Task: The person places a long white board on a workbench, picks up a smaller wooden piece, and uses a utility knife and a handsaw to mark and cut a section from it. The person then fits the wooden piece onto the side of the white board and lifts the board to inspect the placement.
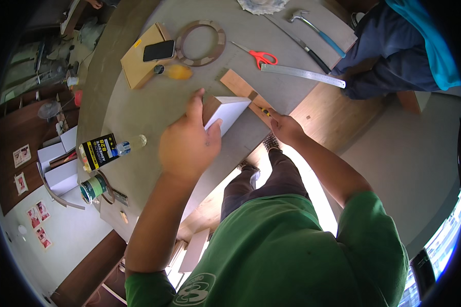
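My left hand [192, 143] is closed round a wedge-looking piece with a white face [229, 113] and a brown wooden edge, held above the grey table. My right hand [288, 128] is closed on a slim yellow-and-black tool [265, 111], its exact kind too small to tell. Under that tool lies a flat light-brown wooden strip [234, 83] with a darker patch, reaching toward the table's edge. The far corner of the white-faced piece appears close to the strip; I cannot tell whether they touch.
Beyond lie a steel ruler [302, 75], orange-handled scissors [263, 57], a hammer [320, 35], a wooden ring [200, 43] and a phone [159, 50] on a box. At left stand a black-and-yellow container [98, 151] and clear bottle [133, 146]. Another person [384, 46] is at far right.
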The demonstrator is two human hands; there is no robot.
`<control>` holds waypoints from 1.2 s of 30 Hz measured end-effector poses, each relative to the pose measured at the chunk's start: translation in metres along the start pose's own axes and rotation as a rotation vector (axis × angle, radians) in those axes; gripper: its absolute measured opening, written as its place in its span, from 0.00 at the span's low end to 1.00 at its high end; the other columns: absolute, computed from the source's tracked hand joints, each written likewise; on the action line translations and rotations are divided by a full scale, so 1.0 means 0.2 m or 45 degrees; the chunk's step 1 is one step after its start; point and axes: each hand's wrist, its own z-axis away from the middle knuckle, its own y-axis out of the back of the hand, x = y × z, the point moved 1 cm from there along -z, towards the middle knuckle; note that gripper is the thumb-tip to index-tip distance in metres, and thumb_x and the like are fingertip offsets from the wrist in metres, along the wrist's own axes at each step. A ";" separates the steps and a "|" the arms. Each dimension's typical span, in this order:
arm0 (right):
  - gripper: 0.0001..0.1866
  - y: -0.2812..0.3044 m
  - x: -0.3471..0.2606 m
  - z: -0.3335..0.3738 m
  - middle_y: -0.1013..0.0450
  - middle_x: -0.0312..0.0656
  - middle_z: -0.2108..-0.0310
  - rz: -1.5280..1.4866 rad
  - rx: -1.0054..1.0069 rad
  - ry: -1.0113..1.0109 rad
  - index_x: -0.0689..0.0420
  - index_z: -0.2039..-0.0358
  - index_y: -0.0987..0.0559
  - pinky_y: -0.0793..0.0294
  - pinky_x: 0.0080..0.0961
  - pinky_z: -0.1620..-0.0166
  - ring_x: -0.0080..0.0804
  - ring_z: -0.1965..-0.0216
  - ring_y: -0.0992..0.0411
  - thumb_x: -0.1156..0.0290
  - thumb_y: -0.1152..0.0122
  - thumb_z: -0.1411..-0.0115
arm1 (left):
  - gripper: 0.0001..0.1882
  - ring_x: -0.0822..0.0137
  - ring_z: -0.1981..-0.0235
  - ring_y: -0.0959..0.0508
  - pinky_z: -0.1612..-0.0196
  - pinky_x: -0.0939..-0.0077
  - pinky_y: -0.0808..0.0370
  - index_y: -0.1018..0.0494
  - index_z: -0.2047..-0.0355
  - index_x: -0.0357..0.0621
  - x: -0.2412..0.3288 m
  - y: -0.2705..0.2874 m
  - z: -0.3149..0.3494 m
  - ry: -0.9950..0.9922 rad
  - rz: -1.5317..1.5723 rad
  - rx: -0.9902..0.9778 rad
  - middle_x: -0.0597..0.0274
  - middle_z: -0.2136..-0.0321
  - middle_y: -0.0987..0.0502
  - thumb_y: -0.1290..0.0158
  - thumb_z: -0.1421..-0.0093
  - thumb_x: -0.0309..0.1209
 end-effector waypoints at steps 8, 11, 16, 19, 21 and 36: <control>0.23 0.15 -0.07 0.05 0.21 0.59 0.62 -0.143 0.037 0.004 0.53 0.39 0.25 0.21 0.41 0.53 0.55 0.60 0.21 0.63 0.49 0.32 | 0.34 0.42 0.63 0.17 0.57 0.57 0.20 0.32 0.38 0.46 0.05 -0.01 0.00 0.051 0.031 -0.040 0.42 0.63 0.17 0.36 0.44 0.36; 0.23 0.12 -0.10 -0.01 0.21 0.58 0.63 -0.191 0.063 -0.014 0.51 0.39 0.25 0.20 0.42 0.54 0.56 0.61 0.21 0.63 0.49 0.32 | 0.35 0.42 0.62 0.16 0.57 0.58 0.20 0.33 0.37 0.47 0.03 -0.01 0.00 0.071 0.053 -0.009 0.43 0.63 0.17 0.35 0.45 0.35; 0.22 0.04 -0.08 -0.09 0.21 0.58 0.63 -0.161 0.028 0.014 0.50 0.39 0.24 0.21 0.44 0.52 0.57 0.60 0.21 0.61 0.50 0.32 | 0.36 0.45 0.60 0.16 0.57 0.60 0.20 0.33 0.37 0.46 0.05 -0.01 0.00 0.071 0.035 -0.005 0.44 0.62 0.17 0.34 0.46 0.34; 0.22 -0.01 -0.04 -0.07 0.20 0.58 0.63 -0.042 0.015 -0.005 0.49 0.39 0.25 0.21 0.44 0.52 0.57 0.60 0.21 0.61 0.51 0.32 | 0.35 0.46 0.61 0.16 0.57 0.61 0.20 0.33 0.37 0.45 0.05 -0.01 0.00 0.069 0.029 -0.010 0.44 0.63 0.17 0.35 0.46 0.34; 0.23 -0.03 0.04 0.02 0.20 0.57 0.63 0.004 -0.007 0.011 0.50 0.39 0.25 0.21 0.44 0.53 0.57 0.60 0.21 0.62 0.51 0.32 | 0.35 0.46 0.61 0.15 0.57 0.61 0.20 0.33 0.38 0.45 0.04 0.01 0.00 0.089 0.017 -0.031 0.44 0.63 0.17 0.35 0.45 0.34; 0.19 0.12 0.03 -0.01 0.21 0.56 0.68 -0.264 -0.024 -0.270 0.59 0.61 0.19 0.23 0.44 0.55 0.56 0.62 0.22 0.55 0.47 0.33 | 0.35 0.44 0.60 0.16 0.56 0.61 0.20 0.32 0.38 0.46 0.06 0.01 0.00 0.114 0.028 -0.021 0.42 0.61 0.17 0.35 0.46 0.34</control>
